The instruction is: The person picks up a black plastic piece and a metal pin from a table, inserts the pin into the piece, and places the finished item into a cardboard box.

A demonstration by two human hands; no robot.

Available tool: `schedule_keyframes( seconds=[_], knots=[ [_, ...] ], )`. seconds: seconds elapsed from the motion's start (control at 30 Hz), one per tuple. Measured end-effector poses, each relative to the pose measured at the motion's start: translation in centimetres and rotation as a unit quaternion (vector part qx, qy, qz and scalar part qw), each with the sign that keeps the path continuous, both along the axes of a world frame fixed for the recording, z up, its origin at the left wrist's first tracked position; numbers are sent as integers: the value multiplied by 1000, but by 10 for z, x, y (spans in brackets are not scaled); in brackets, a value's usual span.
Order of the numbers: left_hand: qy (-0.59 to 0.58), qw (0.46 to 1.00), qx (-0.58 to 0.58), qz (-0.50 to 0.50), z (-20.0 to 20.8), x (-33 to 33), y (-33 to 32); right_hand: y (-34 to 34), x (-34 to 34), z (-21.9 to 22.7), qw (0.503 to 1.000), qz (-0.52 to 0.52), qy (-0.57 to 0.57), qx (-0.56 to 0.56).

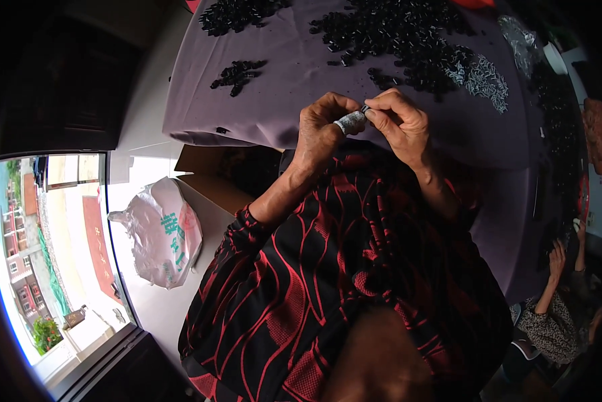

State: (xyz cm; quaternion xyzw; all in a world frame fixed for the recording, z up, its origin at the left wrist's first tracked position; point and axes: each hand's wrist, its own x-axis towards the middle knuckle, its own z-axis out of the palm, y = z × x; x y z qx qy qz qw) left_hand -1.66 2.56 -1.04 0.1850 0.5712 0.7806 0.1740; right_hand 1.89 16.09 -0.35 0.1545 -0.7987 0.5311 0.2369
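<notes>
My left hand [320, 130] and my right hand [406, 128] meet above the near edge of the cloth-covered table. Between their fingertips is a tiny dark piece [365, 108] with a metallic glint, too small to tell its kind. A whitish wrap covers the left thumb, which presses against the piece. On the right, thumb and index finger pinch it from the other side. Beyond the hands lies a big heap of small black parts [388, 33], with a pile of small silvery pins [483, 84] at its right edge.
Smaller clusters of black parts [237, 77] lie toward the left on the purple-grey cloth [281, 74]. A cardboard box [214, 187] stands below the table's edge, beside a white plastic bag [163, 231]. Another person's hand [556, 260] shows at far right.
</notes>
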Motion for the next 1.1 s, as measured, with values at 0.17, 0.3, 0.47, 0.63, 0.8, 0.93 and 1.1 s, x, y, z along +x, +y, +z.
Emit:
schedule_keyframes(
  seconds=[0.17, 0.3, 0.47, 0.63, 0.8, 0.93, 1.1],
  knots=[
    [20, 994, -83, -68, 4, -1, -4, -2, 6, -2, 998, -12, 20, 56],
    [-19, 992, -116, -49, 8, 1, -7, -1, 13, 3, 982, -33, 36, 183],
    [-3, 977, -202, -68, 19, 2, -2, 3, 17, 4, 936, -72, 31, 343],
    [20, 961, -254, -104, 29, 10, -9, -2, 16, -5, 931, -48, 88, 350],
    [45, 940, -312, -133, 24, 10, -9, -1, 17, -24, 948, -44, 65, 309],
    [104, 931, -316, -153, 21, 11, -8, -1, 20, -24, 949, -49, 73, 302],
    [104, 937, -299, -151, 15, 4, 2, 10, 25, -20, 954, -56, 44, 292]
  ],
)
